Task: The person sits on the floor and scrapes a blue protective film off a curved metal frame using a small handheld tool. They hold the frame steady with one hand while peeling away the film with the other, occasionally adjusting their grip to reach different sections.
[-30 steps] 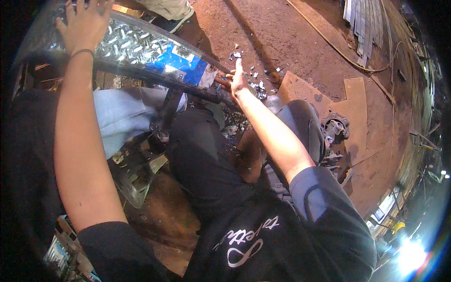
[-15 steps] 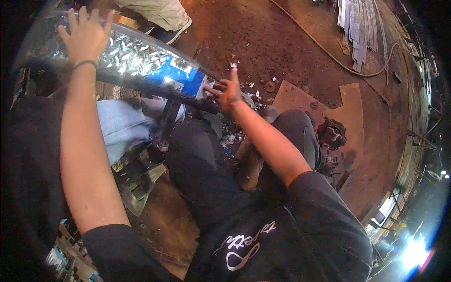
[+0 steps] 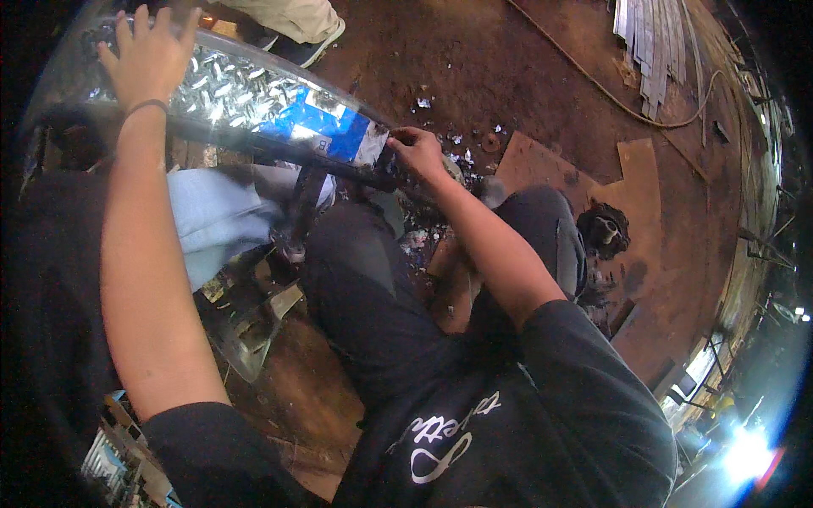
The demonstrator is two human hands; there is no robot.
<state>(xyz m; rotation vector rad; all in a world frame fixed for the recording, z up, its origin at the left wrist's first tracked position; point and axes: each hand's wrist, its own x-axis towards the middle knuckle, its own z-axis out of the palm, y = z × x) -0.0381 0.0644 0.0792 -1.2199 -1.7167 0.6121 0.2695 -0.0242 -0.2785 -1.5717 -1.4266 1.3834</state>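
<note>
A long shiny metal plate with a raised tread pattern (image 3: 229, 97) slants across the upper left. Near its right end lies a blue and white film or label (image 3: 339, 127). My left hand (image 3: 152, 63) rests on the plate's left part, fingers spread. At the right end, my right hand (image 3: 415, 151) has its thumb and fingertips pinched together by the label's pale edge. What the pinch holds, if anything, is too small to make out.
Another person's light trouser leg and shoe (image 3: 318, 38) are beyond the plate; a leg in pale blue jeans (image 3: 216, 216) is below it. Scraps litter the brown floor. Metal strips (image 3: 648, 51), a hose (image 3: 584, 85) and a dark cloth-like bundle (image 3: 603, 229) lie right.
My right hand has gone from spread fingers to a pinch at the plate's right end. My left hand stays spread on the plate.
</note>
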